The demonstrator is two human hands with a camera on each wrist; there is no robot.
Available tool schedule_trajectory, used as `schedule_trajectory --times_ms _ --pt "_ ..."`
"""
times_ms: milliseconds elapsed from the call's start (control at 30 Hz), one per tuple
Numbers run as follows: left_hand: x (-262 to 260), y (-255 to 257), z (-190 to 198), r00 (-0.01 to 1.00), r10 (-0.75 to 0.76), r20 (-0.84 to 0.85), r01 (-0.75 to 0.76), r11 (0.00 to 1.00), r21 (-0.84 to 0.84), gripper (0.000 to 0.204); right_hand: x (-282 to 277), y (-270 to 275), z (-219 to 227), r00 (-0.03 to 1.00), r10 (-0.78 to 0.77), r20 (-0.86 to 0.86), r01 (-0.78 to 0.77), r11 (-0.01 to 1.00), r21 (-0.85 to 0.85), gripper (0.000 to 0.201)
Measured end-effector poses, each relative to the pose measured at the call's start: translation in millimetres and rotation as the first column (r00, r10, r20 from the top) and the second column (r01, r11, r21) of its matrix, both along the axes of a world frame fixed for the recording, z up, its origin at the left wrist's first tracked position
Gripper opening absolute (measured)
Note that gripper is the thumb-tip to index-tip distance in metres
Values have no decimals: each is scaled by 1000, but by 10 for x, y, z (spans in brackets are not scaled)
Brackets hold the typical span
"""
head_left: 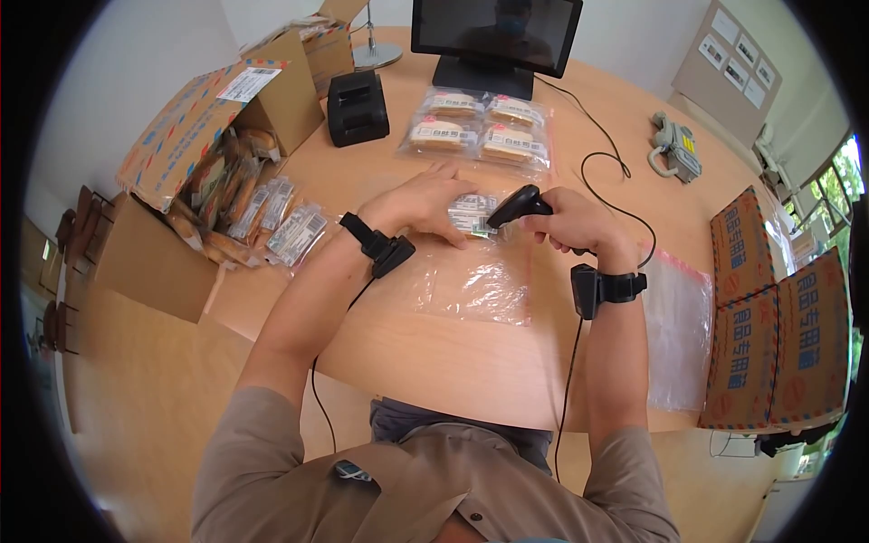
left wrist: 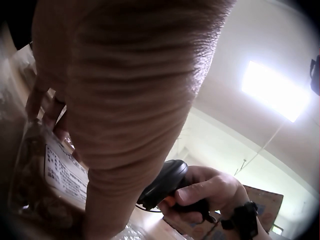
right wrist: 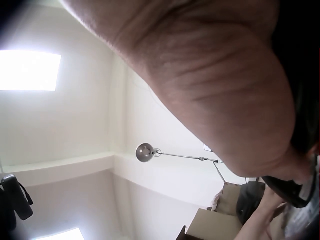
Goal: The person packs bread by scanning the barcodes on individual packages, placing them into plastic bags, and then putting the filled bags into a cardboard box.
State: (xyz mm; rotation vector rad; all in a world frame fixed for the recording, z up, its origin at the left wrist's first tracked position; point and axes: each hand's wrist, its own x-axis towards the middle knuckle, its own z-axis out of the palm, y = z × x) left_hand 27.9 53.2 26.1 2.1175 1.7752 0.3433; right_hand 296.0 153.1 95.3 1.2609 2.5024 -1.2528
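My right hand [head_left: 584, 222] grips a black handheld barcode scanner [head_left: 518, 206], its head pointing at the label of a clear-wrapped bread packet [head_left: 466, 218]. Around that packet is my left hand [head_left: 424, 204], fingers along the far edge and thumb at the near edge. In the left wrist view the packet's white printed label [left wrist: 65, 172] shows between fingers and thumb, with brown contents beneath the film. A clear plastic bag [head_left: 471, 290] with a pink edge strip lies flat just in front of the packet. The palm hides much of the right wrist view.
Bagged bread packs [head_left: 480, 127] lie below a monitor [head_left: 496, 36]. At left, an open carton [head_left: 195, 127] spills bread packets [head_left: 299, 233] beside a black printer [head_left: 357, 109]. More clear bags [head_left: 677, 335], printed cartons [head_left: 769, 335] and a telephone [head_left: 674, 149] stand right. The scanner's cable [head_left: 634, 204] loops behind.
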Motion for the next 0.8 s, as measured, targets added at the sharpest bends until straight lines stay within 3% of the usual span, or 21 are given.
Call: schedule_trajectory --times_ms 200,367,433,533,667,800 --pt "-55 17 -27 999 27 35 -28 1000 4 100 102 133 -57 997 -12 -79 10 1000 -24 26" --pt "-287 92 -77 988 57 144 -70 993 92 87 455 606 -324 945 -251 -211 276 956 99 26" --pt "-314 96 -14 996 63 71 -63 998 2 82 623 859 -514 911 -338 -237 380 910 165 26" --pt "-272 83 -14 991 50 128 -46 998 -37 80 812 1065 -636 922 -351 -166 382 895 231 27" --pt "-217 81 12 997 31 67 -28 998 -49 79 890 1088 -729 909 -374 -185 408 888 211 32" --pt "-236 94 -71 999 13 52 -14 1000 21 80 894 1144 -802 913 -380 -148 406 875 263 38"
